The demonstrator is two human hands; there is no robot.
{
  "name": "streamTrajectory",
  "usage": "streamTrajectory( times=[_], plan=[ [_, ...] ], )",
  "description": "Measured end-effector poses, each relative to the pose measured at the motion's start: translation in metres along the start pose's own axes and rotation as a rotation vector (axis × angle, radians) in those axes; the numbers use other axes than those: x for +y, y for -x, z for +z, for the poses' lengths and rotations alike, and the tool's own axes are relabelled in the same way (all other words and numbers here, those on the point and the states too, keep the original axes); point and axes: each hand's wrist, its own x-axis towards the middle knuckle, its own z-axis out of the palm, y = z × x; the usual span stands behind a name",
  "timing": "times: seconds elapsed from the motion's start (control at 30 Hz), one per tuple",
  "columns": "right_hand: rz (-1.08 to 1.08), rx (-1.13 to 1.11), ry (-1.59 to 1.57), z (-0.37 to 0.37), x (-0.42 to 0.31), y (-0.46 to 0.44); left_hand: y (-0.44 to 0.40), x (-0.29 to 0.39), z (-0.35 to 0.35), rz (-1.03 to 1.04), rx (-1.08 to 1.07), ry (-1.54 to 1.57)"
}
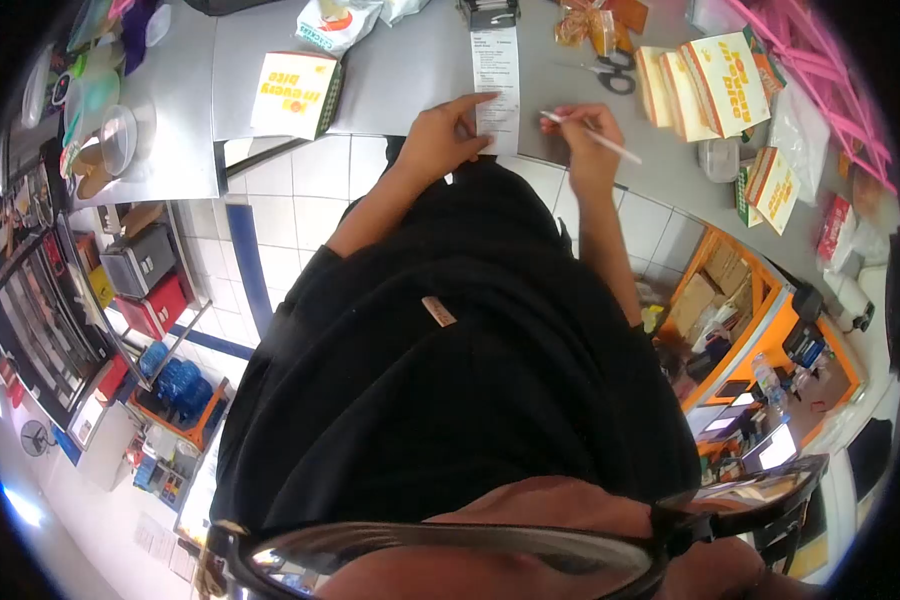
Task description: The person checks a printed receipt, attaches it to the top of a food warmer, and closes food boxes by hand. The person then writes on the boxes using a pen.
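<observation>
A long printed paper slip (497, 75) lies on the grey table, below a dark device at the top edge. My left hand (450, 138) rests at the slip's left side, its index finger and thumb apart over the paper. To the right of the slip, my right hand (592, 138) is closed around a thin white pen (620, 150), which slants down to the right. Black-handled scissors (616, 74) lie above my right hand.
A yellow and white box (295, 95) stands left of the slip, with a white plastic bag (338, 22) behind it. More such boxes (725, 85) are at the right, near a pink rack (835, 90). Clear cups (118, 126) sit at the far left.
</observation>
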Motion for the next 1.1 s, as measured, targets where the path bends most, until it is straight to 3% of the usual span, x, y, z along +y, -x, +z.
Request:
streamTrajectory(
  times=[0.03,0.1,0.2,0.43,0.53,0.73,0.87,0.93,1.1],
  plan=[
    [0.004,0.001,0.002,0.006,0.002,0.01,0.001,0.0,0.001,-0.003,-0.002,0.003],
    [0.001,0.033,0.093,0.014,0.008,0.03,0.001,-0.002,0.001,0.078,0.06,-0.272],
    [-0.08,0.063,0.333,0.016,0.017,0.046,0.001,-0.01,0.0,0.186,0.106,-0.356],
    [-0.344,0.194,0.453,0.014,0.022,0.042,0.0,0.0,-0.009,0.016,-0.047,-0.301],
    [-0.244,0.144,0.272,0.018,0.024,0.048,-0.002,-0.007,-0.008,0.06,-0.027,-0.261],
    [-0.254,0.002,0.407,0.014,0.032,0.05,-0.002,-0.007,-0.009,0.067,-0.031,-0.242],
    [-0.264,0.046,0.389,0.022,0.034,0.046,-0.002,-0.009,-0.01,0.07,-0.021,-0.213],
    [-0.447,0.059,0.561,0.024,0.034,0.041,-0.003,-0.009,-0.01,0.051,-0.023,-0.206],
    [-0.413,0.122,0.553,0.034,0.039,0.038,-0.002,-0.01,-0.01,0.07,-0.007,-0.186]
  ],
)
